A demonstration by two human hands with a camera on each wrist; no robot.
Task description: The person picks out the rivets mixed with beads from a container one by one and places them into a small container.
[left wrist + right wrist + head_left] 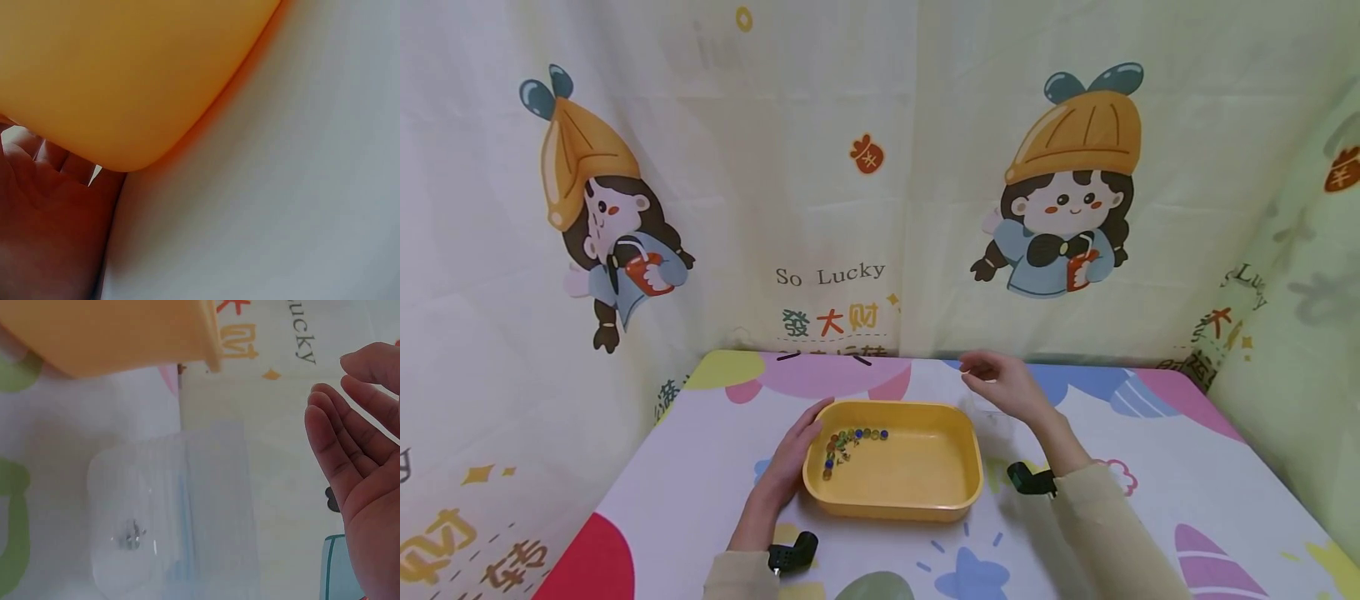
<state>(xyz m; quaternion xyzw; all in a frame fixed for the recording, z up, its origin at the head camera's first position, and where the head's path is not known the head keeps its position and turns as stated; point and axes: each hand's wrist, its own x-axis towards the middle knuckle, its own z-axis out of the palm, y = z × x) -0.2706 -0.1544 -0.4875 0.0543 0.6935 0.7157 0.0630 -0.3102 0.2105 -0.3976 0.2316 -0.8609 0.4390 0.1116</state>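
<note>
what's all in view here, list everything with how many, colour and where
Rectangular tray: one, yellow, on the table
Glass marbles: about a dozen, blue, amber and greenish, along the tray's left and far sides
Small bits: several, brownish, too small to name, beside the marbles
Plastic container: one, clear, right of the tray
Metallic-looking bits: uncounted, silvery, seen in the container's area
Tablecloth: one, white with coloured shapes, under the tray
Printed backdrop: cream, around the table
Wrist devices: two, black, one per wrist
Sleeves: two, beige, on the forearms
Hands: two, bare; left touching the tray's left side, right raised beyond its far right corner
</note>
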